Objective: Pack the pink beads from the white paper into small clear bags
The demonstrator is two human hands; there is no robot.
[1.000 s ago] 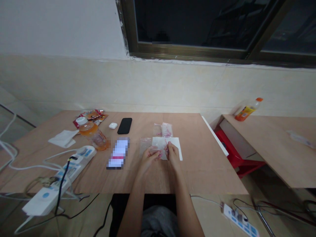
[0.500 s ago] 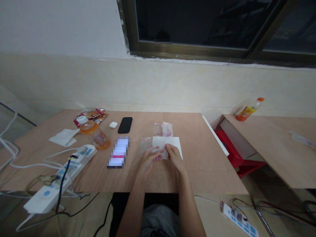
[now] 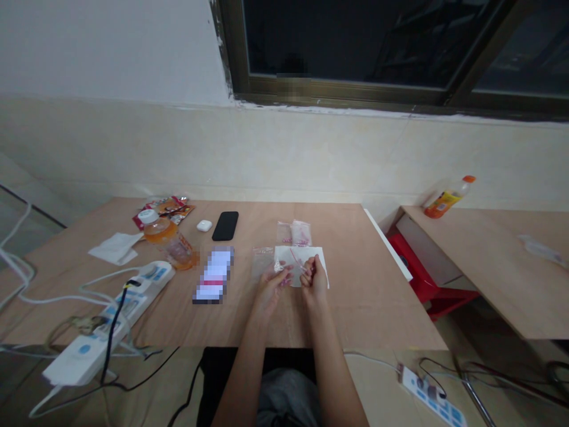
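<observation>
My left hand (image 3: pixel 270 283) is closed over the left edge of a white sheet of paper (image 3: pixel 320 261), near a clear piece of plastic (image 3: pixel 279 265) with shiny creases; small reddish spots show by its fingers. To its right my right hand (image 3: pixel 315 277) has its fingers curled and pressed together over the paper. What it pinches is too small to tell. A thin pink strip (image 3: pixel 294 255) stands out against the paper between the hands. Under the left fingertips lies a clear plastic bag (image 3: pixel 263 255). Small bags with pink marks (image 3: pixel 301 232) rest just behind the paper.
Left of my hands lie a lit phone (image 3: pixel 215 274), a dark phone (image 3: pixel 225 226) and a white earbud case (image 3: pixel 204 225). Farther left are an orange drink bottle (image 3: pixel 171 240), tissue (image 3: pixel 116 248), snack wrappers (image 3: pixel 166 207) and a power strip (image 3: pixel 111 326) with cables.
My right hand has moved slightly away from the left and turned, its fingers now curled upward. The gap between the hands is wider. The left hand has shifted little.
</observation>
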